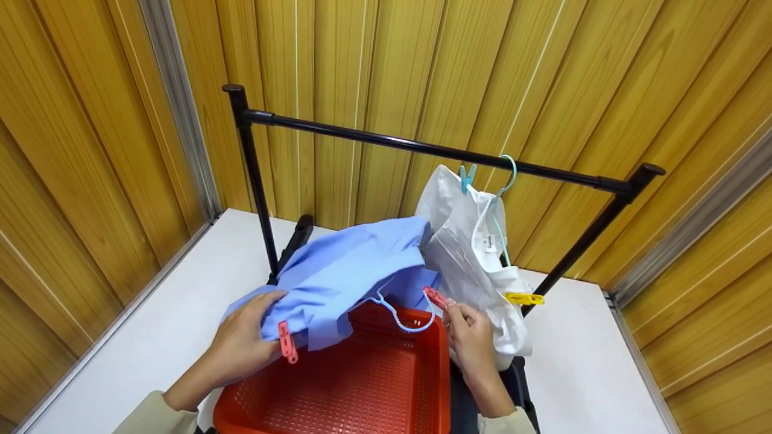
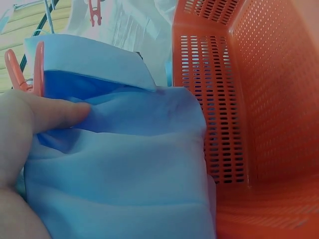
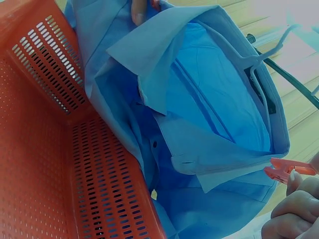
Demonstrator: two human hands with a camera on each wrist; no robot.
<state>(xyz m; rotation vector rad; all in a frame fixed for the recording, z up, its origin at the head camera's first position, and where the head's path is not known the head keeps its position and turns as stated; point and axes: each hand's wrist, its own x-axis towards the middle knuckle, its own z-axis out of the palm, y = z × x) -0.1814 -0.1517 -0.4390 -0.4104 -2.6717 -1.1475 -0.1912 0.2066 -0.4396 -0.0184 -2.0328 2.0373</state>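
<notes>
My left hand (image 1: 244,337) holds a light blue shirt (image 1: 350,259) at its left side, thumb lying over the cloth. A red clothespin (image 1: 286,342) is fixed on the shirt beside that thumb. From the collar opening sticks the hook of a pale blue hanger (image 1: 413,330); most of the hanger's body is hidden inside the shirt. My right hand (image 1: 473,337) pinches a second red clothespin (image 1: 435,297), its tip close to the hook and collar. In the right wrist view this clothespin (image 3: 286,169) is at the collar's edge; whether it bites the cloth I cannot tell.
Below the shirt stands a red perforated basket (image 1: 443,367). Behind, a black rack's bar (image 1: 374,137) carries a white shirt (image 1: 458,247) on a teal hanger (image 1: 508,181), with a teal clothespin (image 1: 467,178) and a yellow clothespin (image 1: 525,298) on it. Wood-patterned walls enclose the white surface.
</notes>
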